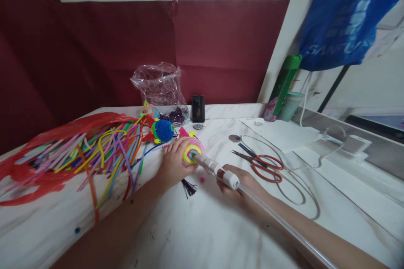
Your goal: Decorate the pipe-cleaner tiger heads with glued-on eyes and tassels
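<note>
In the head view, my left hand is wrapped round the left side of a round pink and yellow craft piece with a small teal centre. My right hand grips a white glue gun, its tip at the centre of the craft piece. A long clear glue stick runs out of the gun's back towards the lower right. A black tassel hangs below the craft piece, and a small pink dot lies beside it.
Colourful pipe cleaners lie on red plastic at the left. A blue craft figure sits behind my left hand. Scissors and a looped cable lie at the right. A phone leans at the back.
</note>
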A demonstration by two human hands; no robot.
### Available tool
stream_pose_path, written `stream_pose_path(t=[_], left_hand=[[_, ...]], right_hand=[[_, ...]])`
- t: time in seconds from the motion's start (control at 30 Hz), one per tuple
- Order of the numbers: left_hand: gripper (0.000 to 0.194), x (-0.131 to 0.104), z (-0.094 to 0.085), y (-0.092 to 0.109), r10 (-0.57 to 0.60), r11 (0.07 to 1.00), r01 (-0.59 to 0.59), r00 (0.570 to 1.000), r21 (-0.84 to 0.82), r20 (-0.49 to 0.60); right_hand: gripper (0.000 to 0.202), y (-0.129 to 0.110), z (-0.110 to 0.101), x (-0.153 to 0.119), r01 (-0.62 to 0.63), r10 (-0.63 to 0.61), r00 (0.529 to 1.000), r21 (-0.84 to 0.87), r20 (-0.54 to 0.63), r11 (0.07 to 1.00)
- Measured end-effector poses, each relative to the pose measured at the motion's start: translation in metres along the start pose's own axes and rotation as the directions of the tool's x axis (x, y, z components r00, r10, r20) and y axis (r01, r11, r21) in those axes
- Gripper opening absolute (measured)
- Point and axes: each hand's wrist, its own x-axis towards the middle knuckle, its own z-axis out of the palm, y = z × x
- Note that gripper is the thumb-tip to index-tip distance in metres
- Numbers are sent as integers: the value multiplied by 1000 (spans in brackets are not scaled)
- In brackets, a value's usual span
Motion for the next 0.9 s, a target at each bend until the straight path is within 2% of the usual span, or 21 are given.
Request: stream_pose_path(t=[0.17, 0.23, 0.37, 0.57, 0.9], left_hand=[[68, -1, 1, -1, 0, 1000, 0, 1000, 6, -9], [67, -1, 1, 0, 1, 1000, -1, 1000, 13, -1], [65, -1, 0, 1, -1, 1000, 0, 1000, 18, 13], [64, -1, -1, 1, -17, 1000, 17, 1000, 15, -5], [66, 0, -1, 0, -19, 1000, 19, 1000, 10, -10]], right_hand=[[13, -8, -9, 3, -4, 3, 1000, 24, 17, 1000], [13, -6, -6, 3, 16, -16, 1000, 26, 14, 1000], [14, 0, 4, 1, 33, -33, 997, -1, -67, 999], [13, -2, -9, -1, 7, -11, 995, 41, 99, 999], [12, -4, -11, 1, 1, -4, 994, 31, 107, 1000]])
